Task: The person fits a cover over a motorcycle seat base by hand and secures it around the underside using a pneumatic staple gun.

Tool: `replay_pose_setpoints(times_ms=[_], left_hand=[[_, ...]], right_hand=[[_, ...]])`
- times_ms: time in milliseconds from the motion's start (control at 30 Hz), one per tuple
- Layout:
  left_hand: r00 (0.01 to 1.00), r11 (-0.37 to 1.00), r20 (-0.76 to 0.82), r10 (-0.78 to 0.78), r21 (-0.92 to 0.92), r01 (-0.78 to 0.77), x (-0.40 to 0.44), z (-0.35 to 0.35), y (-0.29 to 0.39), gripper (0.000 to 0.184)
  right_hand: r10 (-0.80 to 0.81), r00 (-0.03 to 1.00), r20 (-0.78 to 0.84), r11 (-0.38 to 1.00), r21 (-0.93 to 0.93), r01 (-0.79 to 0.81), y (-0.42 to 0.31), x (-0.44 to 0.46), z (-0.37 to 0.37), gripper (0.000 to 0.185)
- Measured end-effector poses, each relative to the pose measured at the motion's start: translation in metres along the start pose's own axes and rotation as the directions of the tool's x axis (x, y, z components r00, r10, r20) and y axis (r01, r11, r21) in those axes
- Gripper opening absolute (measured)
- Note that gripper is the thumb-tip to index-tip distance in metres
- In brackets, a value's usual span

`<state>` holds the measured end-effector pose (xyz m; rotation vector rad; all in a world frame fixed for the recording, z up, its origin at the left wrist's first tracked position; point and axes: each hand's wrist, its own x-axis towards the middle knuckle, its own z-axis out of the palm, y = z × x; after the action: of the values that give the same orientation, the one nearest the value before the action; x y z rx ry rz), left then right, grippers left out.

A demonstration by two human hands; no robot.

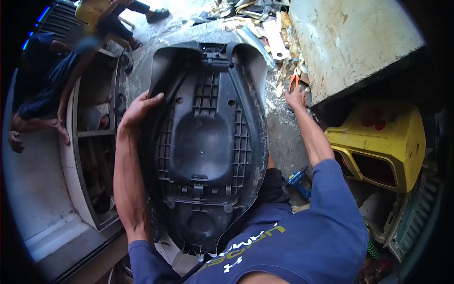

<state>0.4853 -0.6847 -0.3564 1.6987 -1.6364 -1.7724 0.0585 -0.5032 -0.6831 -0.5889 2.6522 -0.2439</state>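
Note:
An upturned motorcycle seat (203, 146) lies across my lap, its black ribbed plastic underside facing me. Light-coloured cover material shows at its front corners and near edge. My left hand (141, 108) is closed around the seat's left edge, thumb on top and the other fingers hidden beneath. My right hand (296, 98) is stretched out to the floor beyond the seat's right side. Its fingers look apart and reach an orange-handled hand tool (294, 83), perhaps pliers; whether they touch it is unclear. A blue power tool (299, 183) lies beside my right thigh.
Scraps and offcuts (265, 28) litter the floor ahead. A large worn panel (350, 38) stands at upper right, above a yellow plastic casing (383, 146). On the left is a metal-framed cabinet (97, 134). A person in dark clothes (47, 85) and another in yellow (90, 12) are nearby.

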Motion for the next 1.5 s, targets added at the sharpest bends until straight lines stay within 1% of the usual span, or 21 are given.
replay_pose_setpoints(times_ms=[67, 233, 300, 367, 400, 467, 500, 567, 600, 667, 700, 800, 900, 967, 1167, 1200, 1233, 1267, 1300, 1333, 1500], left_hand=[[0.996, 0.996, 0.077, 0.035, -0.084, -0.028, 0.012, -0.007, -0.006, 0.039], [1.000, 1.000, 0.020, 0.004, 0.003, -0.004, -0.010, 0.005, 0.027, 0.045], [0.998, 0.996, 0.049, 0.050, 0.070, -0.054, -0.016, 0.013, 0.038, 0.048], [0.997, 0.987, 0.007, 0.074, 0.141, -0.075, -0.021, 0.018, 0.045, 0.046], [0.994, 0.980, 0.039, 0.106, 0.162, -0.111, -0.018, 0.017, 0.046, 0.045], [0.991, 0.984, 0.097, 0.093, 0.142, -0.107, -0.014, 0.020, 0.047, 0.042], [0.992, 0.986, 0.103, 0.076, 0.140, -0.090, -0.012, 0.020, 0.047, 0.040], [0.988, 0.959, 0.033, 0.153, 0.237, -0.157, -0.008, 0.023, 0.047, 0.039], [0.985, 0.960, 0.035, 0.166, 0.223, -0.170, -0.005, 0.021, 0.048, 0.039], [0.984, 0.981, 0.161, 0.078, 0.165, -0.105, -0.001, 0.019, 0.049, 0.044], [0.981, 0.980, 0.172, 0.084, 0.164, -0.113, -0.002, 0.020, 0.050, 0.044], [0.986, 0.978, 0.143, 0.089, 0.173, -0.113, -0.004, 0.024, 0.053, 0.042], [0.986, 0.978, 0.103, 0.132, 0.148, -0.146, -0.008, 0.028, 0.057, 0.040], [0.983, 0.972, 0.105, 0.149, 0.166, -0.165, -0.011, 0.028, 0.060, 0.041], [0.984, 0.946, 0.059, 0.171, 0.268, -0.180, -0.013, 0.032, 0.067, 0.041], [0.986, 0.951, 0.054, 0.157, 0.261, -0.166, -0.013, 0.032, 0.066, 0.041], [0.987, 0.952, 0.056, 0.151, 0.259, -0.160, -0.011, 0.030, 0.064, 0.041], [0.988, 0.966, 0.101, 0.116, 0.219, -0.136, -0.008, 0.026, 0.061, 0.042], [0.986, 0.978, 0.145, 0.086, 0.178, -0.111, -0.005, 0.022, 0.058, 0.043], [0.986, 0.979, 0.141, 0.085, 0.173, -0.109, -0.003, 0.020, 0.054, 0.043], [0.982, 0.986, 0.152, 0.108, 0.112, -0.126, 0.010, 0.015, 0.041, 0.036]], right_hand=[[0.063, 0.997, 0.036, 0.998, 0.023, -0.064, -0.008, 0.030, 0.025, 0.101], [0.001, 1.000, 0.028, 0.985, -0.171, 0.004, -0.013, 0.045, 0.037, 0.097], [-0.083, 0.997, 0.001, 0.989, -0.125, 0.082, -0.004, 0.044, 0.030, 0.087], [-0.014, 0.996, 0.084, 1.000, 0.012, 0.013, 0.002, 0.041, 0.014, 0.070], [0.090, 0.996, -0.022, 0.996, 0.001, -0.090, 0.002, 0.035, 0.011, 0.048], [0.022, 0.862, 0.506, 0.929, 0.308, -0.204, 0.028, 0.031, -0.010, 0.030], [-0.088, 0.887, 0.454, 0.735, 0.631, -0.250, 0.038, -0.007, -0.021, 0.015], [-0.282, 0.941, 0.187, 0.398, 0.915, -0.063, 0.058, -0.084, -0.032, 0.015], [-0.440, 0.863, 0.249, 0.352, 0.932, -0.090, 0.074, -0.103, -0.045, 0.020], [-0.410, 0.877, 0.250, 0.353, 0.930, -0.100, 0.046, -0.171, -0.113, 0.030], [-0.412, 0.837, 0.360, 0.507, 0.854, -0.117, 0.047, -0.188, -0.131, 0.035], [-0.613, 0.641, 0.463, 0.347, 0.886, -0.308, 0.042, -0.256, -0.171, 0.034], [-0.688, 0.320, 0.651, 0.449, 0.729, -0.516, 0.044, -0.292, -0.192, 0.046], [-0.649, 0.257, 0.716, 0.466, 0.641, -0.610, 0.043, -0.302, -0.197, 0.042], [-0.495, 0.314, 0.810, 0.478, 0.555, -0.680, 0.048, -0.294, -0.188, 0.040], [-0.528, 0.502, 0.685, 0.481, 0.728, -0.489, 0.044, -0.302, -0.178, 0.040], [-0.546, 0.686, 0.481, 0.709, 0.702, 0.072, 0.044, -0.300, -0.180, 0.038], [-0.587, 0.799, 0.129, 0.603, 0.728, 0.326, 0.041, -0.299, -0.169, 0.039], [-0.577, 0.780, -0.244, 0.502, 0.647, 0.574, 0.041, -0.296, -0.156, 0.039], [-0.414, 0.900, 0.140, 0.654, 0.733, 0.187, 0.057, -0.289, -0.159, 0.041], [-0.458, 0.677, 0.577, 0.675, 0.721, -0.158, 0.061, -0.292, -0.180, 0.049]])
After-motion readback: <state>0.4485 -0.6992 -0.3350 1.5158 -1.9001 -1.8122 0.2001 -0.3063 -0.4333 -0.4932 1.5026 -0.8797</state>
